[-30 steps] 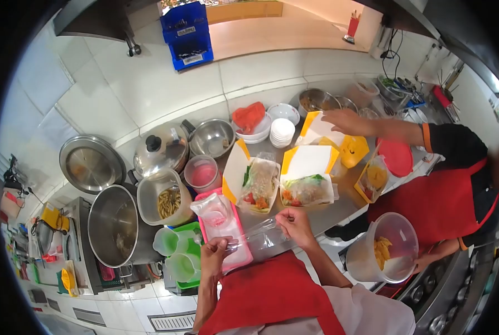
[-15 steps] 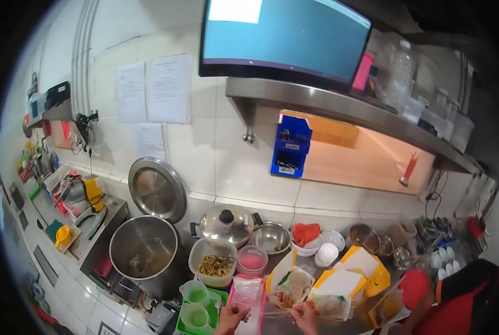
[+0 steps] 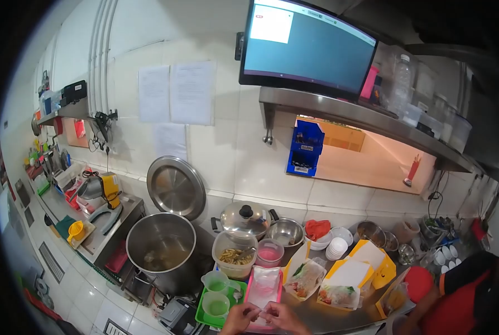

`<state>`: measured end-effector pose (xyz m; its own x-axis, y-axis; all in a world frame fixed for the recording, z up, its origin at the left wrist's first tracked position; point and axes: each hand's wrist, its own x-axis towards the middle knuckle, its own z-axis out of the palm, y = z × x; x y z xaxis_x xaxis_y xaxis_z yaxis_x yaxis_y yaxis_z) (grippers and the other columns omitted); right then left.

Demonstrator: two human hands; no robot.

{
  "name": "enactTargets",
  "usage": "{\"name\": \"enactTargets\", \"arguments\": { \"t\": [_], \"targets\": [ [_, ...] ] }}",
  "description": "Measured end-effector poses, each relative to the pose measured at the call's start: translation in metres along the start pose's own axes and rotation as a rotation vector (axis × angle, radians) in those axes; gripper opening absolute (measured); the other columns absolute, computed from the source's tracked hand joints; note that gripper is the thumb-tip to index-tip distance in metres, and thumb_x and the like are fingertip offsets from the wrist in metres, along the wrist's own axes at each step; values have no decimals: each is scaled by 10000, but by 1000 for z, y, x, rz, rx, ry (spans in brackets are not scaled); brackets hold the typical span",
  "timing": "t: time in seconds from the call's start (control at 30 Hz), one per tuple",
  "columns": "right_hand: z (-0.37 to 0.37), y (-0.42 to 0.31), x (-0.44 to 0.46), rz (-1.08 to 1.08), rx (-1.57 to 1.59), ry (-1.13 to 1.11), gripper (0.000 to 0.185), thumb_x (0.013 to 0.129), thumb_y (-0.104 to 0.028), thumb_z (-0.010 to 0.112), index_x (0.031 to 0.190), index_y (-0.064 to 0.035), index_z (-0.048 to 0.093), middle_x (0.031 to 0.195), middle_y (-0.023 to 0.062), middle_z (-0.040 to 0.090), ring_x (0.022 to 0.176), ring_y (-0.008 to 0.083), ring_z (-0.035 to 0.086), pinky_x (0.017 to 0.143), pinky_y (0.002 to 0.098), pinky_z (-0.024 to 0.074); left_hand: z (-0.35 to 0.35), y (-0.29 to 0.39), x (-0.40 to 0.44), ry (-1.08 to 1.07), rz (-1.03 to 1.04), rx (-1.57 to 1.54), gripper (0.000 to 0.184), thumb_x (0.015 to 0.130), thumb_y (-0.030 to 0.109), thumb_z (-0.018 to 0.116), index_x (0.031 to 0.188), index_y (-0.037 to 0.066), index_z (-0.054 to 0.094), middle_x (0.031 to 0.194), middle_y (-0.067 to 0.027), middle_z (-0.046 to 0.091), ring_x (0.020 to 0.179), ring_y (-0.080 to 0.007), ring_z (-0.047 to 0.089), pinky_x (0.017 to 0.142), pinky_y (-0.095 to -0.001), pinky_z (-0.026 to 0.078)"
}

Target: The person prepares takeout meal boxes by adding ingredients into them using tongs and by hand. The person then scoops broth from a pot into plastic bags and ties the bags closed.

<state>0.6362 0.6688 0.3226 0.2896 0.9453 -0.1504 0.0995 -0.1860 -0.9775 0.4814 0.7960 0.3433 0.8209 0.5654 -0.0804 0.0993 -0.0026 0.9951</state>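
My left hand (image 3: 241, 319) and my right hand (image 3: 283, 319) are close together at the bottom of the view, just over the near end of a pink tray (image 3: 249, 287). Both have their fingertips pinched and nearly touching. Whatever sits between them is too small to make out. Clear plastic bags (image 3: 265, 283) lie in the tray. Left of it, a green tray (image 3: 201, 316) carries two light-green measuring jugs (image 3: 216, 305) and a spoon. To the right stand two open yellow food boxes (image 3: 339, 297) with wrapped food inside.
A large stockpot (image 3: 161, 245) of liquid stands at left, beside a lidded pot (image 3: 245, 220) and a tub of brownish food (image 3: 234, 258). A co-worker's red-and-black sleeve (image 3: 461, 301) is at right. A metal shelf (image 3: 339, 109) with a monitor (image 3: 308, 47) hangs above.
My hands have come together from either side of the pink tray's near end and the first food box. The view has swung left, so the scene sits further right.
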Motion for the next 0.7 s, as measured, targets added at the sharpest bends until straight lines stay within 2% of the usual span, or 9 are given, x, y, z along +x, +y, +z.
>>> {"name": "enactTargets", "arguments": {
  "t": [0.17, 0.3, 0.33, 0.43, 0.47, 0.57, 0.63, 0.67, 0.7],
  "targets": [
    [54, -12, -1, -71, 179, -270, 236, 966, -256, 694, 981, -45, 587, 714, -35, 560, 635, 40, 502, 576, 222, 425, -53, -11, -55, 173, -17, -34, 172, 952, 119, 658, 850, -18, 673, 664, -34, 634, 601, -95, 592, 555, -247, 472],
    [100, 15, 13, 41, -52, -378, 233, 978, -256, 677, 945, -61, 553, 731, -38, 526, 660, 40, 494, 560, 221, 393, -87, -32, -111, 327, -79, -216, 149, 938, 102, 665, 846, -15, 654, 688, -52, 642, 620, -105, 601, 595, -248, 480],
    [109, -41, -4, 177, -13, -465, 260, 978, -295, 673, 913, -71, 558, 693, -52, 495, 640, 42, 489, 537, 218, 366, -89, -33, -125, 361, -45, -268, 145, 941, 99, 660, 849, -14, 653, 692, -53, 643, 614, -110, 600, 593, -252, 482],
    [134, -52, -5, -37, 71, -537, 277, 978, -311, 667, 911, -62, 565, 645, -52, 484, 597, 58, 477, 516, 230, 363, -99, -55, -160, 325, -21, -380, 127, 946, 80, 645, 858, -11, 650, 705, -57, 649, 604, -123, 601, 592, -259, 489],
    [125, -61, 6, 117, -180, -760, 241, 965, -273, 684, 952, -57, 579, 701, -12, 552, 624, 94, 536, 538, 260, 410, -103, -61, -169, 291, -22, -411, 120, 948, 73, 641, 861, -10, 648, 710, -58, 650, 602, -127, 602, 592, -261, 492],
    [126, -145, 17, 40, -679, -918, 271, 954, -259, 693, 1089, -43, 599, 870, 57, 638, 780, 145, 619, 662, 309, 499, -94, -57, -197, 277, -35, -465, 120, 950, 60, 633, 850, -6, 640, 711, -58, 650, 607, -133, 607, 596, -265, 500],
    [91, -167, 43, -235, -594, -1031, 386, 941, -327, 698, 1181, -38, 607, 1083, 112, 645, 976, 199, 632, 823, 359, 522, -98, -47, -211, 320, 15, -420, 106, 935, 65, 669, 863, -1, 628, 718, -58, 653, 621, -134, 619, 598, -269, 511],
    [66, -203, 65, -473, -716, -1010, 456, 913, -321, 710, 1243, -29, 595, 1197, 133, 619, 1066, 248, 606, 920, 395, 509, -102, -41, -218, 358, 59, -393, 102, 928, 65, 682, 872, 0, 627, 722, -59, 655, 625, -135, 623, 599, -271, 513],
    [27, -217, 100, -501, -977, -616, 423, 886, -244, 708, 1242, -40, 604, 1222, 146, 614, 1073, 300, 613, 942, 419, 498, -106, -37, -223, 395, 104, -366, 102, 921, 65, 694, 881, 0, 626, 726, -60, 658, 630, -136, 627, 599, -272, 516]
  ]
}}
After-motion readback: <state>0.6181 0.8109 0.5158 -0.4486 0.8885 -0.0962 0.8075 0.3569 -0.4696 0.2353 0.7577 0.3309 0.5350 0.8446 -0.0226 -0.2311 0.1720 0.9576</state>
